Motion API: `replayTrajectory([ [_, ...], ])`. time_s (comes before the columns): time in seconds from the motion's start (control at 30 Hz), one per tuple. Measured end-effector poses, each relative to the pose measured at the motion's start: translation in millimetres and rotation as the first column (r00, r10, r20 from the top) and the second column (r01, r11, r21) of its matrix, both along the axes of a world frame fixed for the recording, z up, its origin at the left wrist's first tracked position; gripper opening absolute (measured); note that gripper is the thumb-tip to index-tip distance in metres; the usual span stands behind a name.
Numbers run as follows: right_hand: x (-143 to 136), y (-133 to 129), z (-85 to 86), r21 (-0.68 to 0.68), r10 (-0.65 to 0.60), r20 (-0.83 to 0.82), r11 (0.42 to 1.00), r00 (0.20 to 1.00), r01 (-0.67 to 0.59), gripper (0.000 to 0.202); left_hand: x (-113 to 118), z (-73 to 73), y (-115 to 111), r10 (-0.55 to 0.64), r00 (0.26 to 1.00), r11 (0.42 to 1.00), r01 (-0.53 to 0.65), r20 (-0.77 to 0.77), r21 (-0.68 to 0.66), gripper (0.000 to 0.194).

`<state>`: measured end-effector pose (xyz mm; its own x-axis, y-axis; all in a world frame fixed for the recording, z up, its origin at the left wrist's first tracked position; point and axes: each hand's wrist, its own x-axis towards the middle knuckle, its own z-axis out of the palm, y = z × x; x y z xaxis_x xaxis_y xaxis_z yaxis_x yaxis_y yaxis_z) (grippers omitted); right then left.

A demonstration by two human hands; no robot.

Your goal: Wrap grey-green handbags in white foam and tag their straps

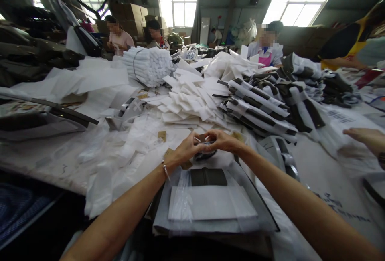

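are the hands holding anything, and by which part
The left hand and right hand seem to pinch a small dark item near its top; exact grip hidden.

The left forearm (129, 212), at seven o'clock, and the right forearm (279, 185), at four o'clock, are bare and slender; a thin, silver-coloured bracelet (165, 167) with small beadlike details rings the left wrist (171, 164).
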<state>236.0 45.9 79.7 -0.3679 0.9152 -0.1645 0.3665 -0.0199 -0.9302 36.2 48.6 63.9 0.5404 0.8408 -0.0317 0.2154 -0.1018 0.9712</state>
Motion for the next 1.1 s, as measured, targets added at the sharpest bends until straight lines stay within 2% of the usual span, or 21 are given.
replayTrajectory([
  [0.17, -1, -4, 0.1, -0.003, 0.016, -0.052, 1.0, 0.999, -0.016, 0.04, 2, -3.4, 4, 0.026, 1.0, 0.999, -0.026, -0.002, -0.039, 0.037],
  [0.33, -4, -9, -6.4, -0.053, -0.006, -0.168, 0.999, 0.986, -0.003, 0.041, 1, -8.4, 8, -0.009, 1.0, 0.998, 0.008, -0.011, -0.07, 0.043],
  [0.47, -5, -13, -8.6, -0.063, -0.045, -0.168, 0.997, 0.985, 0.035, 0.041, -7, -9.8, 12, -0.046, 0.998, 0.996, 0.043, -0.038, -0.078, 0.035],
  [0.57, -7, -15, -9.8, -0.019, -0.045, -0.171, 0.999, 0.984, 0.042, 0.041, -9, -12.7, 14, -0.07, 0.997, 0.993, 0.067, -0.025, -0.094, 0.031],
  [0.73, -9, -16, -14.2, 0.023, -0.113, -0.205, 0.993, 0.972, 0.12, 0.035, -4, -18.0, 16, -0.102, 0.994, 0.984, 0.107, 0.047, -0.142, 0.03],
  [0.9, -12, -17, -17.6, 0.103, -0.154, -0.211, 0.979, 0.965, 0.178, 0.029, 1, -21.2, 17, 0.007, 0.997, 0.985, 0.006, 0.077, -0.17, 0.028],
  [1.1, -13, -17, -26.6, 0.311, -0.143, -0.204, 0.929, 0.969, 0.202, 0.022, 7, -25.8, 20, 0.085, 0.989, 0.944, -0.042, 0.118, -0.328, 0.023],
])
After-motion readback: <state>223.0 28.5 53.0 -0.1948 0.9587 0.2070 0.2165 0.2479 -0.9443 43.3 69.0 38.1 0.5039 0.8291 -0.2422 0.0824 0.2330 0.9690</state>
